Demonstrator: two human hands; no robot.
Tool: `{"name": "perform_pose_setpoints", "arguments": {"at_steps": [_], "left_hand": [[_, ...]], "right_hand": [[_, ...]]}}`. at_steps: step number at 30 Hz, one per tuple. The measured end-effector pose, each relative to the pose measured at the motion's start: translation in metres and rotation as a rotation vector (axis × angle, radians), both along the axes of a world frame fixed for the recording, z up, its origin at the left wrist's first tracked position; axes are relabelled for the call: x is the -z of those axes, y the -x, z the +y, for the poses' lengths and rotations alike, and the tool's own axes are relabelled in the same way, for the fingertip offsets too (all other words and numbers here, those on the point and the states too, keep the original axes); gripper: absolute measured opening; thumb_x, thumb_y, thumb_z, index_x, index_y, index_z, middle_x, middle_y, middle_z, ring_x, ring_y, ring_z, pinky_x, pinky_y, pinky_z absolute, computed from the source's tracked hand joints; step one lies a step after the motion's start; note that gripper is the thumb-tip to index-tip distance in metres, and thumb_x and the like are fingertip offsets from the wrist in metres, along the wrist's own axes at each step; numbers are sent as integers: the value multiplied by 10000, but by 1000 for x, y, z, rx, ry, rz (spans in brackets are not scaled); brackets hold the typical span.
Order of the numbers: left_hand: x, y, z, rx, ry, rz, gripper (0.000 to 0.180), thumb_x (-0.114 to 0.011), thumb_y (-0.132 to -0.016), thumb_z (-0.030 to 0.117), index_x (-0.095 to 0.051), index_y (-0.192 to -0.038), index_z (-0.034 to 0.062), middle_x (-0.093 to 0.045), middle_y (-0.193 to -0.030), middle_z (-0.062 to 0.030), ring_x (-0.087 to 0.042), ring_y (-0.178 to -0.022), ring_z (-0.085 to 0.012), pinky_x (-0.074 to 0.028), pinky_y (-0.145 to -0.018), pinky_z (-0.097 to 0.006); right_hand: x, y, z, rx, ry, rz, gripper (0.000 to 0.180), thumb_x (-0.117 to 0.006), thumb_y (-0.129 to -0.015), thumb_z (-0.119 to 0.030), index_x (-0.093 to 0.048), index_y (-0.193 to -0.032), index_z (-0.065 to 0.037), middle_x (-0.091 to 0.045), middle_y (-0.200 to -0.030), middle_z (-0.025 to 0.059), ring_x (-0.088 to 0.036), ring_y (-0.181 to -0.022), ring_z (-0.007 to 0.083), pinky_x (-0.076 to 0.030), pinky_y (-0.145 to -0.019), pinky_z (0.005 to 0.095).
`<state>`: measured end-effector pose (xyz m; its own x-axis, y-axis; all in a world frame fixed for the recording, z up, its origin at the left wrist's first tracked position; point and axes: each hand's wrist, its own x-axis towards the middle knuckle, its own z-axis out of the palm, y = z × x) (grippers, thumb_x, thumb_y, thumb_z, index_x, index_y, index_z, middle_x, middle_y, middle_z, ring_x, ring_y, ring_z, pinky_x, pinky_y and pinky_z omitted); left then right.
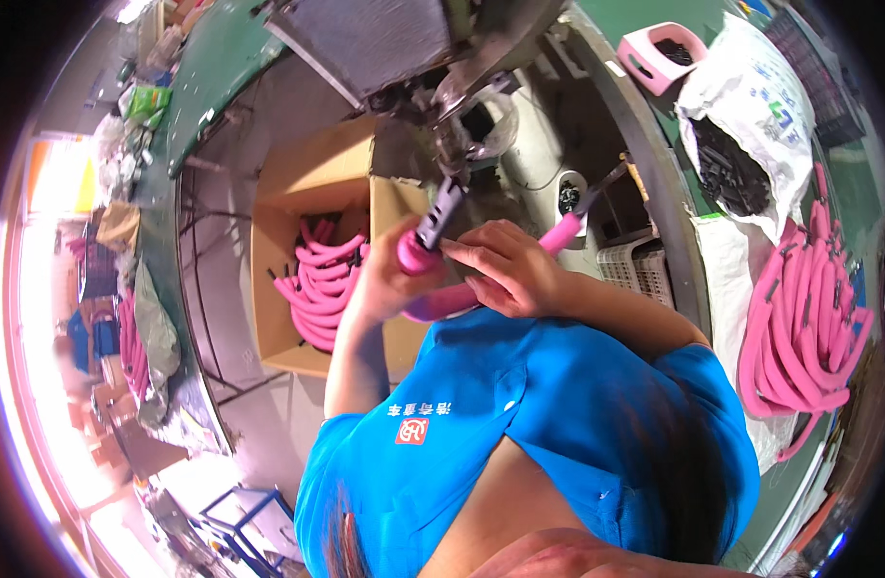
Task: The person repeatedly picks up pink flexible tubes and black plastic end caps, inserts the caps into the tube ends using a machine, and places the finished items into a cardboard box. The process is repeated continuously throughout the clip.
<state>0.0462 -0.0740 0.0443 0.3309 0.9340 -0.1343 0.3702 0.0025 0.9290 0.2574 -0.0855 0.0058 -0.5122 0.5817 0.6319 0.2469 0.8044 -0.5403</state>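
My left hand (383, 277) is wrapped round one end of a curved pink foam tube (444, 302) in front of my chest. From that end a dark strip with holes (440, 216) points up toward the metal working head of a machine (448, 144); whether the two touch I cannot tell. My right hand (521, 268) is closed over the tube's middle, its index finger reaching to the base of the strip. Beyond my right hand, the tube's other end sticks out to the right.
An open cardboard box (269, 332) with several pink tubes stands to the left. On the right bench (799, 501) lie a pile of pink tubes (804, 332), a white sack (755, 91) of black parts and a pink bin (645, 69). A white basket (635, 270) stands below the bench.
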Motion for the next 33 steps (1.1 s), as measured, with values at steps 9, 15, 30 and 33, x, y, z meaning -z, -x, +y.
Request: {"name": "perform_pose_setpoints", "arguments": {"at_steps": [9,15,30,33], "left_hand": [[24,143,-27,-576,-89,1080,552,-741,-668,207,-517,-1157,85,-648,-923,-209,-612,-853,-409,-482,-740,-474],[136,207,-25,-420,-74,1233,546,-718,-733,273,-517,-1174,24,-568,-1101,-212,-544,-1007,-391,-434,-886,-467],[145,19,47,419,-7,821,379,-681,-780,159,-574,-1122,37,-657,-856,-151,-646,-798,-296,-509,-716,-371],[151,-51,49,685,-293,633,403,-661,-801,193,-572,-1159,30,-659,-983,-137,-648,-890,-270,-511,-787,-356]], "right_hand": [[63,-45,-14,299,301,-73,365,-598,-796,-63,-556,-1159,-62,-523,-1137,121,-568,-959,299,-481,-795,397],[81,-72,-17,413,213,-174,315,-647,-767,-97,-595,-1077,-73,-513,-1123,115,-570,-952,262,-471,-805,400],[166,-410,-266,2097,1187,-625,558,-649,-697,-139,-492,-1224,-42,-586,-1127,217,-562,-1042,401,-420,-888,488],[157,-410,-244,1387,1351,-391,523,-729,-690,-235,-553,-1134,-21,-659,-952,164,-650,-868,294,-495,-757,385]]}}
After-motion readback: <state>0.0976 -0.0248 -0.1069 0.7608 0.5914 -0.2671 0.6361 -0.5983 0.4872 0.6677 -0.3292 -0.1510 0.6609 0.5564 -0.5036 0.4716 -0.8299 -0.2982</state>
